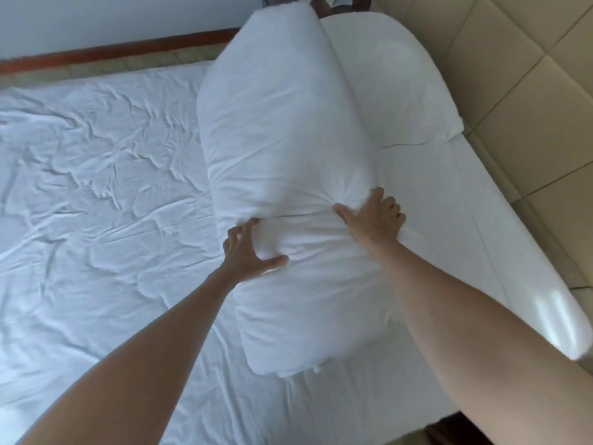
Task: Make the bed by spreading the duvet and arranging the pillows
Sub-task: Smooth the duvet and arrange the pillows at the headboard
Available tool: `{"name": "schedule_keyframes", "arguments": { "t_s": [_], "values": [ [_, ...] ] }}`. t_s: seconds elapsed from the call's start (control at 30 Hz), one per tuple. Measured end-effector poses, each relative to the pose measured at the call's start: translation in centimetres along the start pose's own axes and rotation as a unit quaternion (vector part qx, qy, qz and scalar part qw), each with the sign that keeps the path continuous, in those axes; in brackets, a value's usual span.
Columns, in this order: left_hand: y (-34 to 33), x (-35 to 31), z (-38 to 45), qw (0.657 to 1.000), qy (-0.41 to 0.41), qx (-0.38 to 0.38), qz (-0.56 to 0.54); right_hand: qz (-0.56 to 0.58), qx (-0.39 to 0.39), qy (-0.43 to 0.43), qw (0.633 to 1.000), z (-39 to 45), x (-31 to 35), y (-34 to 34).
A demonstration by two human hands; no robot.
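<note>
- A folded white duvet (282, 162) lies as a long, thick bundle on the bed, running from the centre of the view up toward 12 o'clock, its near end toward 6 o'clock.
- Its cloth is plain white, soft and puffy, with fine creases gathering into a pinched waist where the hands press; the far half bulges fuller than the near half.
- The left hand (247, 248) sits on the bundle's 9 o'clock flank, fingers curled into the cloth and thumb spread over the top, gripping a fold.
- The right hand (373, 220) lies on the 3 o'clock flank, thumb pointing inward along the crease, fingers bent down over the far side; it grips the bundle.
- A white pillow (394, 88) rests flat at about 1 o'clock, touching the duvet's right side, its corner pointing toward 3 o'clock.
- The white sheet (96, 175) covers the mattress, heavily wrinkled toward 9 o'clock, smoother toward 4 o'clock.
- A brown wooden frame edge (112, 54) runs along 11 o'clock.
- Beige floor tiles (519, 75) show at 2 o'clock.
</note>
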State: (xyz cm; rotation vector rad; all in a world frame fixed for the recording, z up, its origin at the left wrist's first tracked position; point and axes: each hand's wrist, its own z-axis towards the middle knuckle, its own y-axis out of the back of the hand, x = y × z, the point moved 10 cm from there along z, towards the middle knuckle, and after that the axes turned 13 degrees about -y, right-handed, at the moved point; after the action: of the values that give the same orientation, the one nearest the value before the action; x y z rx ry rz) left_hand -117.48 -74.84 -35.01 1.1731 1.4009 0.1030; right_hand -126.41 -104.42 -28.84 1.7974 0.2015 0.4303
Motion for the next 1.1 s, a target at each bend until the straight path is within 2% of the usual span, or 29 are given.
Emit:
{"name": "schedule_keyframes", "arguments": {
  "t_s": [0.1,0.2,0.3,0.43,0.5,0.6,0.7,0.8,0.87,0.9,0.97,1.0,1.03,1.1],
  "values": [
    [-1.5,3.3,-0.3,0.993,0.086,-0.039,-0.076,-0.013,0.025,0.000,1.000,1.2,-0.2,-2.0],
    [-2.4,5.2,0.1,0.977,0.133,-0.109,-0.125,0.004,0.068,0.022,0.997,2.9,0.0,-4.2],
    [-2.8,6.0,0.5,0.973,0.184,-0.124,-0.070,0.024,0.088,0.049,0.995,4.1,0.2,-5.5],
    [-4.1,6.1,1.4,0.970,0.215,-0.102,-0.050,0.069,0.107,0.056,0.990,5.5,-1.0,-5.5],
    [-4.4,5.0,1.6,0.970,0.230,-0.079,0.008,0.099,0.107,0.060,0.988,6.2,-2.2,-4.4],
    [-4.1,1.3,1.7,0.973,0.205,-0.089,0.059,0.140,0.090,0.076,0.983,7.1,-4.4,-1.5],
    [-3.6,-4.0,1.8,0.981,0.145,-0.100,0.083,0.215,0.067,0.082,0.971,8.8,-7.0,1.8],
    [-3.0,-9.3,2.0,0.982,0.064,-0.136,0.115,0.302,0.007,0.082,0.950,11.3,-9.6,5.7],
    [-3.4,-12.0,2.6,0.980,0.029,-0.142,0.136,0.276,0.017,0.024,0.961,13.8,-11.4,6.1],
    [-4.1,-12.8,3.3,0.981,0.031,-0.124,0.145,0.244,0.055,-0.014,0.968,15.1,-12.2,5.2],
    [-5.7,-13.3,4.4,0.979,0.077,-0.062,0.176,0.174,0.110,-0.048,0.977,16.4,-13.1,4.4],
    [-6.2,-13.2,4.7,0.975,0.104,-0.033,0.195,0.121,0.093,-0.025,0.988,16.5,-12.7,4.9],
    [-6.5,-13.4,4.9,0.969,0.122,-0.009,0.214,0.060,0.034,0.032,0.997,16.1,-11.5,6.2],
    [-6.8,-13.9,4.9,0.962,0.119,0.035,0.243,-0.057,-0.038,0.215,0.974,12.6,-7.6,7.0]
  ]
}}
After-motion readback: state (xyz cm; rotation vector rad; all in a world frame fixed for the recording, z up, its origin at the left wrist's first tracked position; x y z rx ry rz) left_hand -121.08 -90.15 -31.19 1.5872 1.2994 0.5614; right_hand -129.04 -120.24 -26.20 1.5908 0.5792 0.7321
